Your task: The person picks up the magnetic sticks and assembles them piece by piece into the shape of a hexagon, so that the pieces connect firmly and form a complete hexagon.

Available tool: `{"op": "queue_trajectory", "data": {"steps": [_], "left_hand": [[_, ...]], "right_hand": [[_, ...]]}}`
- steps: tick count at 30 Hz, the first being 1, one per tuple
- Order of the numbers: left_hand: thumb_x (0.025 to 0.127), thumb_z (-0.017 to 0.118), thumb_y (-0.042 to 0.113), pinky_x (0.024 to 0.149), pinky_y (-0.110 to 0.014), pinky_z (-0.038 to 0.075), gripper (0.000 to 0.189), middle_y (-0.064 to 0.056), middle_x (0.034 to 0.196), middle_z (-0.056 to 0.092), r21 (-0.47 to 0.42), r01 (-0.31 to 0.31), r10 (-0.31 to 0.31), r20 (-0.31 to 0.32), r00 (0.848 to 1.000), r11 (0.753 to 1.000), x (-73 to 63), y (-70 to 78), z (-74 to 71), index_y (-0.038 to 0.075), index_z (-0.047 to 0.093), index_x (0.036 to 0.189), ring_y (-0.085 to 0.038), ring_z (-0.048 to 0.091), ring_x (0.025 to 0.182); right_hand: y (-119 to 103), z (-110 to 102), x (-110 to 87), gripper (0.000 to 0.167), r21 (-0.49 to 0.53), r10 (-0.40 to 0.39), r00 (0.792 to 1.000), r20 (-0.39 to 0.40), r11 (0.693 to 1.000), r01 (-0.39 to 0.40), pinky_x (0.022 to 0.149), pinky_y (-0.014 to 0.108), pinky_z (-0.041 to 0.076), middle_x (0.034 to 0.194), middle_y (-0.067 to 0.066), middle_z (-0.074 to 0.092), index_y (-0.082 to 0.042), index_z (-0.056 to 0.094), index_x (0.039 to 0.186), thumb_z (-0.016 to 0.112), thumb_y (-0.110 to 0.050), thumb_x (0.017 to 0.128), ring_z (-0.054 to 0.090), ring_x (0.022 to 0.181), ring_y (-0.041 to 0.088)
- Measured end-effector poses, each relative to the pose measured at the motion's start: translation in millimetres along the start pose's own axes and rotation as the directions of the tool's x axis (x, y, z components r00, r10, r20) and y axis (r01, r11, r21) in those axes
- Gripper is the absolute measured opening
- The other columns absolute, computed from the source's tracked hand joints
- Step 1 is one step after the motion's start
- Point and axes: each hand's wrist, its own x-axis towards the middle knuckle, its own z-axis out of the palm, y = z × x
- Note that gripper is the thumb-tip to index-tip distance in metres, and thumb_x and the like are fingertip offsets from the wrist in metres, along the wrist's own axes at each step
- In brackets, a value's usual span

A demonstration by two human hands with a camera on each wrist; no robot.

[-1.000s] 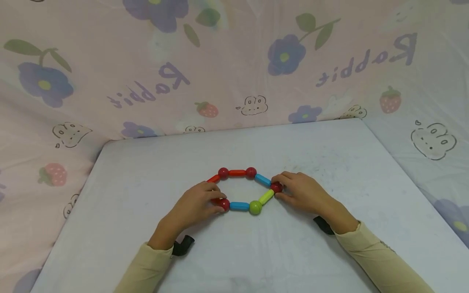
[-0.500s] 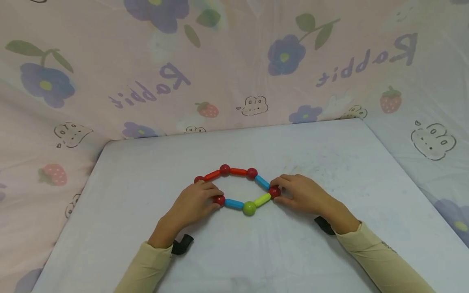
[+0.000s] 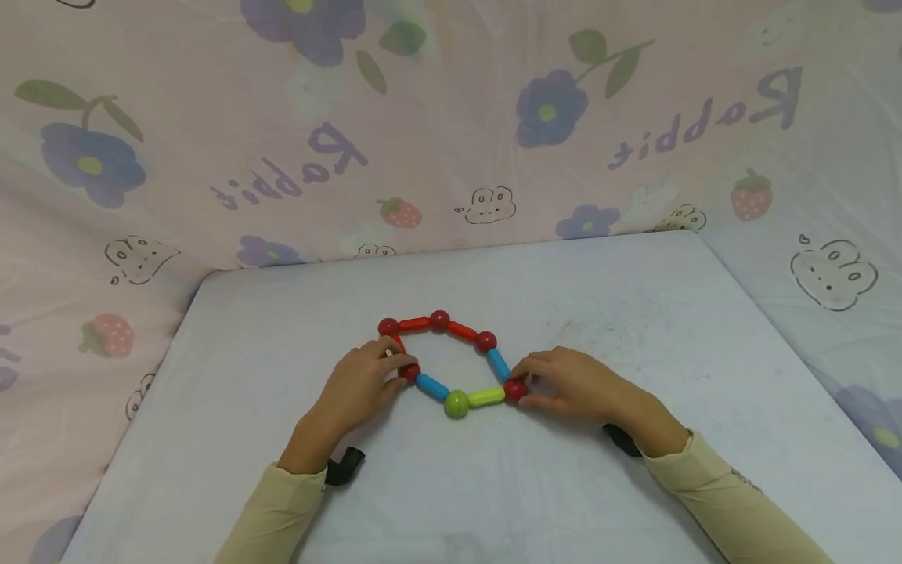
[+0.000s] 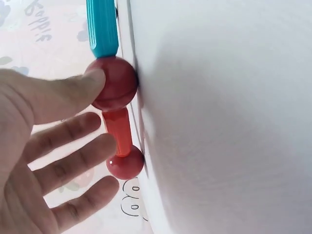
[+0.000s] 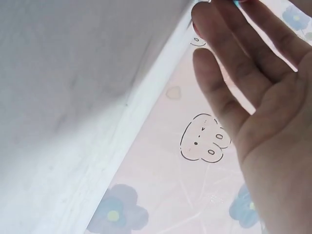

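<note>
A closed ring of balls and short rods lies on the white table, in the middle of the head view. At its left, my left hand pinches a red ball between thumb and fingers. A blue rod and a red rod join that ball. On the other side my right hand holds another red ball, between a blue rod and a lime rod. The green ball forms the near corner. In the right wrist view, fingers largely hide the ring.
The white tabletop reaches back to a patterned cloth hung behind and along the sides. Dark camera mounts, such as the left one, sit under both wrists.
The ring has turned clockwise as seen from above. The left hand's ball moved left and away, while the right hand's ball came left and nearer. Both grips look kept.
</note>
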Motion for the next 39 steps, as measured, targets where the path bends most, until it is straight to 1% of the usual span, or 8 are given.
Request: {"op": "queue_trajectory", "data": {"steps": [5,11,17,21,25,30,34,39], "left_hand": [[0.082,0.082,0.02,0.077,-0.037,0.056,0.039,-0.004,0.106,0.068,0.041,0.057,-0.059,0.046,0.997,0.998,-0.1,1.5,1.4,0.02,0.072,0.12,-0.018,0.064,0.087],[0.085,0.079,0.023,0.072,-0.032,0.053,0.046,-0.004,0.105,0.065,0.048,0.062,-0.067,0.101,0.993,0.997,1.9,0.8,7.9,0.021,0.066,0.129,-0.016,0.06,0.083],[0.087,0.078,0.022,0.07,-0.03,0.051,0.041,-0.004,0.104,0.064,0.049,0.083,-0.087,0.099,0.991,0.995,3.2,4.1,10.2,0.021,0.067,0.127,-0.014,0.057,0.081],[0.087,0.077,0.021,0.07,-0.029,0.05,0.039,-0.003,0.103,0.065,0.035,0.093,-0.096,0.101,0.99,0.995,4.1,6.1,10.2,0.022,0.068,0.125,-0.014,0.056,0.08],[0.087,0.077,0.021,0.073,-0.033,0.054,0.039,-0.004,0.104,0.069,0.006,0.108,-0.108,0.12,0.987,0.994,5.6,7.8,9.9,0.02,0.068,0.125,-0.016,0.061,0.085],[0.088,0.077,0.024,0.079,-0.036,0.055,0.042,-0.003,0.109,0.07,-0.02,0.13,-0.125,0.181,0.975,0.991,9.2,8.6,9.0,0.022,0.066,0.128,-0.017,0.062,0.091],[0.089,0.076,0.025,0.077,-0.034,0.054,0.041,-0.003,0.108,0.068,-0.023,0.114,-0.107,0.2,0.974,0.993,11.9,5.9,9.1,0.023,0.066,0.129,-0.015,0.06,0.088],[0.089,0.075,0.024,0.08,-0.035,0.056,0.039,-0.004,0.109,0.068,-0.019,0.081,-0.076,0.196,0.978,0.997,13.3,2.4,7.2,0.023,0.068,0.127,-0.016,0.061,0.089]], "right_hand": [[-3.5,-0.2,0.0,0.032,0.009,-0.005,0.999,0.048,1.0,0.004,0.083,0.028,0.053,0.103,-0.02,0.068,-0.028,0.068,0.118,0.075,-0.039,0.088,0.059,0.09,0.0],[-5.8,-4.9,-0.6,0.029,0.048,-0.04,0.996,0.079,0.998,0.036,0.087,0.032,0.053,0.107,-0.021,0.069,-0.03,0.069,0.117,0.074,-0.036,0.089,0.061,0.096,0.002],[6.4,-9.4,4.3,0.028,0.01,0.023,1.0,0.02,1.0,-0.023,0.087,0.034,0.055,0.109,-0.015,0.07,-0.024,0.07,0.117,0.074,-0.031,0.09,0.065,0.098,0.006],[12.9,-8.3,17.0,0.033,-0.006,0.026,1.0,-0.01,1.0,-0.026,0.091,0.036,0.056,0.116,-0.008,0.069,-0.021,0.067,0.122,0.074,-0.026,0.09,0.066,0.104,0.011],[18.1,-5.4,33.3,0.036,-0.022,-0.01,1.0,0.001,1.0,0.01,0.097,0.036,0.054,0.123,-0.007,0.066,-0.024,0.064,0.127,0.072,-0.024,0.092,0.063,0.114,0.013],[23.4,-3.3,46.2,0.033,-0.002,-0.074,0.996,0.053,0.997,0.075,0.096,0.035,0.054,0.121,-0.005,0.065,-0.026,0.064,0.128,0.067,-0.022,0.096,0.062,0.113,0.014],[26.0,-1.5,50.5,0.033,0.006,-0.088,0.992,0.092,0.996,0.088,0.098,0.035,0.054,0.121,-0.005,0.065,-0.027,0.063,0.131,0.064,-0.023,0.097,0.062,0.113,0.014],[27.4,2.9,52.0,0.035,-0.012,-0.116,0.989,0.088,0.993,0.117,0.099,0.036,0.053,0.123,-0.003,0.065,-0.026,0.061,0.133,0.064,-0.022,0.098,0.062,0.115,0.015]]}}
